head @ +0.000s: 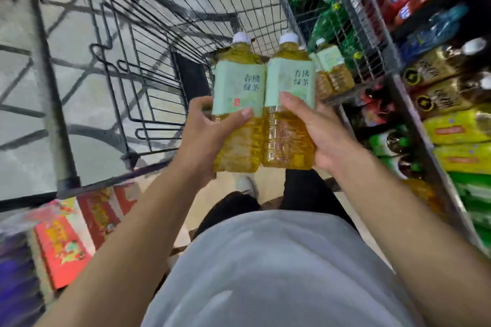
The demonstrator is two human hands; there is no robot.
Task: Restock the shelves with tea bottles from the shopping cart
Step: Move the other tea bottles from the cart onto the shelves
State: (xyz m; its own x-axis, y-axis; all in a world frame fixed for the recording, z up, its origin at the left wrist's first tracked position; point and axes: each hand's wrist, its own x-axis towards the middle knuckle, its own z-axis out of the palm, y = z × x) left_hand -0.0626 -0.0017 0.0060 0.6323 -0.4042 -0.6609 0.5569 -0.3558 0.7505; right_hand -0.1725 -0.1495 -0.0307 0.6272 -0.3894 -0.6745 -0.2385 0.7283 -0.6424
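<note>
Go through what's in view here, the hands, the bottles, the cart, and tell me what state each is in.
Left hand: grips the left tea bottle, capped, full.
Right hand: grips the right tea bottle, capped, full.
Third tea bottle: capped, beyond them by the shelf.
Shopping cart: visible basket holds nothing.

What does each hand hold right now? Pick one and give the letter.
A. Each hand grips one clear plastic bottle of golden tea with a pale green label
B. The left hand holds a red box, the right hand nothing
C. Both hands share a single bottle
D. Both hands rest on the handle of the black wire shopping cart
A: the left hand grips one clear plastic tea bottle with a pale green label and the right hand grips a second such bottle, side by side.
</note>
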